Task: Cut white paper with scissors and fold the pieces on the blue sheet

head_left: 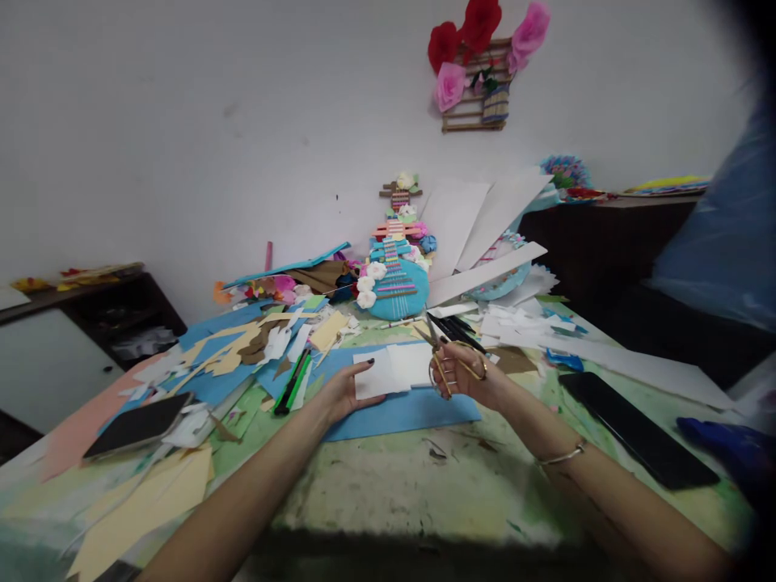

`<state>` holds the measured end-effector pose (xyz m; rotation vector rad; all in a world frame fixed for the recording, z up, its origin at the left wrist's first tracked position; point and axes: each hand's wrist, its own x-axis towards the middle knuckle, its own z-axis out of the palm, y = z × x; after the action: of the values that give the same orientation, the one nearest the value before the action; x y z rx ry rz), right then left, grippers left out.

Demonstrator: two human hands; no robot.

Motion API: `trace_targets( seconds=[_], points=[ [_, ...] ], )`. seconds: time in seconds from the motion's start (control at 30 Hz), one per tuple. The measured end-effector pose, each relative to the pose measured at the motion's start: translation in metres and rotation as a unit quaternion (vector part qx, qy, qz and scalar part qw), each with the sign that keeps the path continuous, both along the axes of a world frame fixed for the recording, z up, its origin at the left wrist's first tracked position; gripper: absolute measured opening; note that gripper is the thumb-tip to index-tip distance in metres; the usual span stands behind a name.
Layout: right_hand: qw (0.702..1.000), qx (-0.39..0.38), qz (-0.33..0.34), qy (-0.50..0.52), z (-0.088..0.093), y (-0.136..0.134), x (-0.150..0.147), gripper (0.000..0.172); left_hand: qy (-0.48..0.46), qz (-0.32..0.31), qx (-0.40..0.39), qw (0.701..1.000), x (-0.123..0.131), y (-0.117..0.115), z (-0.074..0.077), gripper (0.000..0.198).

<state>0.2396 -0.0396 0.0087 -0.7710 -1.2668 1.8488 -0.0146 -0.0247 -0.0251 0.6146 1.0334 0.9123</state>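
My left hand (pixel 343 396) grips white paper (pixel 381 372) by its left edge, thumb on top and fingers beneath. The paper looks like more than one piece overlapping, held over a blue sheet (pixel 394 419) on the table. In my right hand (pixel 466 372) is a pair of scissors (pixel 434 341) with gold-coloured handles. Its blades point up and away, slightly apart, near the paper's right edge. Whether the right fingers also touch the paper, I cannot tell.
Green and black cutters (pixel 294 384) lie left of the blue sheet, among paper scraps (pixel 255 339). A dark phone-like slab (pixel 138 424) rests further left. At right is a long black object (pixel 636 428). A blue guitar-shaped craft (pixel 397 291) stands at the back, beside white sheets (pixel 454 222).
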Motion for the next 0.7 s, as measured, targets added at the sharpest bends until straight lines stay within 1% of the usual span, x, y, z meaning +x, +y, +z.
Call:
trace_targets(
  seconds=[0.07, 0.17, 0.3, 0.4, 0.53, 0.63, 0.7],
  points=[
    [1.000, -0.023, 0.015, 0.006, -0.008, 0.004, -0.009, 0.037, 0.053, 0.006, 0.002, 0.999, 0.007, 0.004, 0.001, 0.032],
    [0.998, -0.056, 0.008, 0.028, -0.021, 0.005, -0.012, 0.037, 0.121, 0.025, 0.017, 0.992, 0.019, 0.011, 0.000, 0.034],
    [0.996, -0.074, 0.011, 0.050, -0.027, 0.002, -0.005, 0.035, 0.115, 0.060, 0.052, 0.990, 0.032, 0.019, 0.003, 0.027],
    [0.993, -0.075, 0.027, 0.086, -0.026, -0.001, 0.000, 0.033, 0.049, 0.096, 0.073, 0.992, 0.040, 0.021, 0.009, 0.018],
    [0.987, -0.054, 0.080, 0.131, -0.023, -0.007, -0.003, 0.034, -0.043, 0.145, 0.109, 0.983, 0.051, 0.020, 0.021, 0.015],
    [0.980, -0.028, 0.125, 0.150, -0.024, -0.014, -0.011, 0.038, -0.121, 0.197, 0.119, 0.966, 0.057, 0.014, 0.026, 0.015],
    [0.978, -0.022, 0.136, 0.158, -0.027, -0.018, -0.017, 0.043, -0.177, 0.216, 0.126, 0.952, 0.058, 0.009, 0.027, 0.014]
  ],
)
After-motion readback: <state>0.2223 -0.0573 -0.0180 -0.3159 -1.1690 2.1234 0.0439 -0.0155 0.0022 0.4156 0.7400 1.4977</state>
